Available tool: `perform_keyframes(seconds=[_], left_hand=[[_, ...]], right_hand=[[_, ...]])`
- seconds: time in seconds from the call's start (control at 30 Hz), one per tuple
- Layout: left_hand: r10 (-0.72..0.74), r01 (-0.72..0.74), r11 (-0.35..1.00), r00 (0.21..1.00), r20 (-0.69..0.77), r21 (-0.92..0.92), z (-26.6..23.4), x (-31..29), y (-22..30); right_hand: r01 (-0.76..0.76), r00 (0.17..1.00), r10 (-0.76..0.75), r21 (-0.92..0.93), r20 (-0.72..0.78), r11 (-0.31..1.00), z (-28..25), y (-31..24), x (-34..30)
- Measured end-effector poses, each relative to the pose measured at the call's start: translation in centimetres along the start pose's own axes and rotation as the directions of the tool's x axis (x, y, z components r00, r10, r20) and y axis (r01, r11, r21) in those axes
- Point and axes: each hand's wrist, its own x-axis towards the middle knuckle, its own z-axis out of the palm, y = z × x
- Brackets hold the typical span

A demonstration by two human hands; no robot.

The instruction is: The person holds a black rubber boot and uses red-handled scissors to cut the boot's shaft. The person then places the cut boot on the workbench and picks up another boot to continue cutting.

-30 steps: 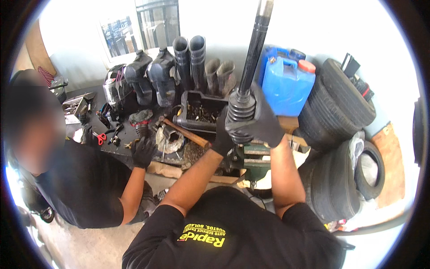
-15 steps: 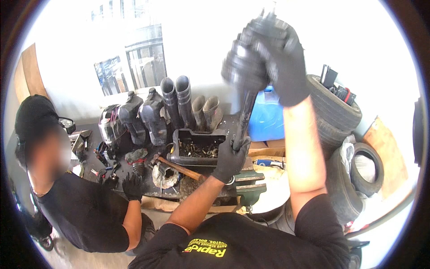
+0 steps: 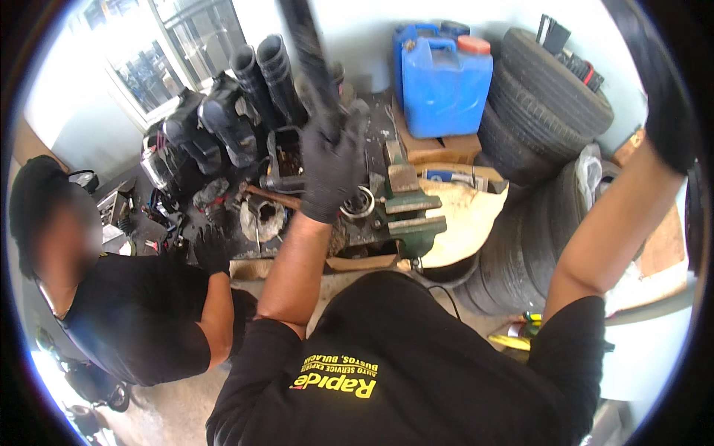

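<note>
While I stand over the cluttered workbench (image 3: 245,256), stacked tyres (image 3: 547,111) rise off its right end, with a blue jerrycan (image 3: 445,85) on a cardboard box just beside them at the far edge. Next down in size, a green bench vise (image 3: 405,204) is fixed at the near edge, a metal ring (image 3: 359,204) lying just to its left. Black rubber boots (image 3: 264,74) and dark parts crowd the far left side of the bench. My left hand (image 3: 331,167), in a black glove, is closed tight around a long black shaft (image 3: 306,44) that stands nearly upright above the bench, just left of the vise. My right hand (image 3: 662,97) is raised near the picture's right rim, blurred, so I cannot tell its grip. Another person's gloved hand (image 3: 212,249) rests at the bench's near left edge.
</note>
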Motion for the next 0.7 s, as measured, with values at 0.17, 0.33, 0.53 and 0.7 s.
perform_keyframes(seconds=[0.17,0.33,0.53,0.7], left_hand=[[0.242,0.057,0.758,0.900,0.362,-0.649,-3.3,3.4,5.8],[0.140,-0.144,0.930,0.989,-0.037,-0.338,-1.5,3.5,10.8],[0.097,-0.184,0.973,0.875,-0.474,-0.142,4.0,6.1,11.1],[-0.001,-0.132,0.932,0.931,-0.366,-0.338,5.0,9.4,6.1]], right_hand=[[-0.548,0.725,0.604,0.254,-0.330,0.797,-1.0,5.5,-21.0],[-0.728,0.560,0.748,0.221,-0.356,0.649,1.6,8.4,-36.3],[-0.791,0.375,0.866,0.373,-0.330,0.485,0.7,9.3,-40.5],[-0.768,0.382,0.856,0.396,-0.348,0.504,0.7,10.4,-38.5]])
